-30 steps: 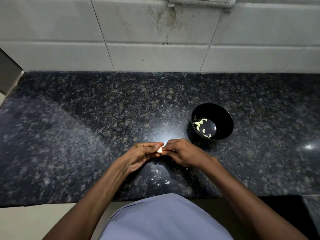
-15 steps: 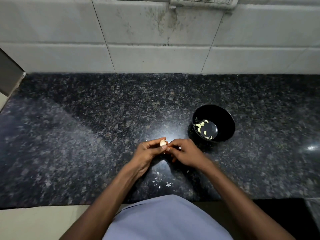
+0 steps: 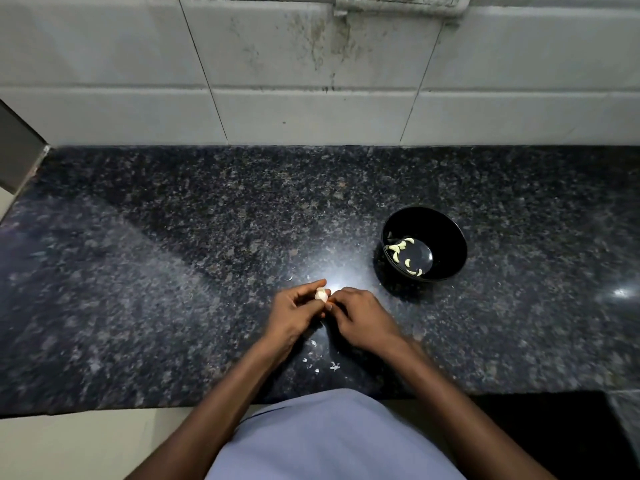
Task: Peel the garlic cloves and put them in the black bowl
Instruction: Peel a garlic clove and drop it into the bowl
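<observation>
Two hands meet just above the dark granite counter, and between them we hold one garlic clove: our left hand pinches it between thumb and forefinger, while our right hand curls in close, its fingertips working at the clove's lower side. To peel well, we judge we should keep the left pinch firm but light, catch a loose edge of skin with a right nail and strip it along the clove, letting scraps drop with the skin bits already lying near the counter's front edge. Its long axis seems to run from upper left to lower right, though which end is the tip is too small to tell. Several peeled cloves lie in the black bowl, which stands near, to the right and beyond our hands
</observation>
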